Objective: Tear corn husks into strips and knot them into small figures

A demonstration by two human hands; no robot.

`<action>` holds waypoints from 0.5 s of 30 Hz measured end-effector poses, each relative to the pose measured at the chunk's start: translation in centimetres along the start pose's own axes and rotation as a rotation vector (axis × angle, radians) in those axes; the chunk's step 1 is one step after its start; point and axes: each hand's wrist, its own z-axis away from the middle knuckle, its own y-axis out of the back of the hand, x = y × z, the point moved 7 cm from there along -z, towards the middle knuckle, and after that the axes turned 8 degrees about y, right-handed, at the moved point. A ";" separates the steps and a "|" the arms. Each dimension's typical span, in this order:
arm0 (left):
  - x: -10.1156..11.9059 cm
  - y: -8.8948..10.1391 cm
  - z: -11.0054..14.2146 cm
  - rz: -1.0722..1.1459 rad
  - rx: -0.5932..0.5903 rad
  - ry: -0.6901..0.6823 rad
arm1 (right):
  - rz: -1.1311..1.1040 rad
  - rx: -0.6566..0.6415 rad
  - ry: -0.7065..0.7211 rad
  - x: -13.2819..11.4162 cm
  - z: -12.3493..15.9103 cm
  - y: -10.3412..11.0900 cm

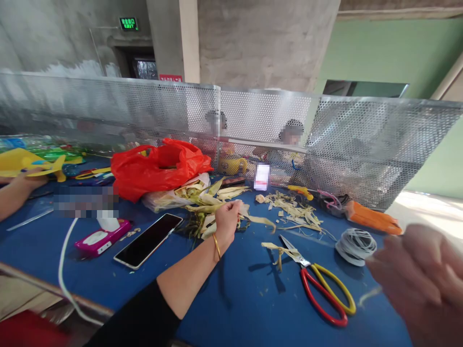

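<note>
L hand (227, 222) pinches husk strip (261, 220); R hand (419, 282) by tbl edge (394, 325), blurred, grip can't tell; scissors (306, 263) btwn.

A perforated metal screen (200, 103) fronts a grey wall (260, 43) (a green exit sign (129, 23) glows upper left).

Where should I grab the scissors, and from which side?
Best guess: the red and yellow handle loops of the scissors, coming from the near right, since the loops angle that way and the blades point away to the left.
</note>
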 end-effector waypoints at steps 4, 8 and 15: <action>-0.1 1.0 -1.1 0.039 0.064 0.031 | 0.041 0.250 0.122 0.1 -5.1 1.8; -0.1 1.7 -1.8 0.080 0.102 0.062 | 0.581 0.400 0.253 1.8 -9.5 3.7; 0.1 0.8 -0.8 0.085 0.006 0.116 | 1.314 -0.032 -0.028 10.9 -11.5 4.0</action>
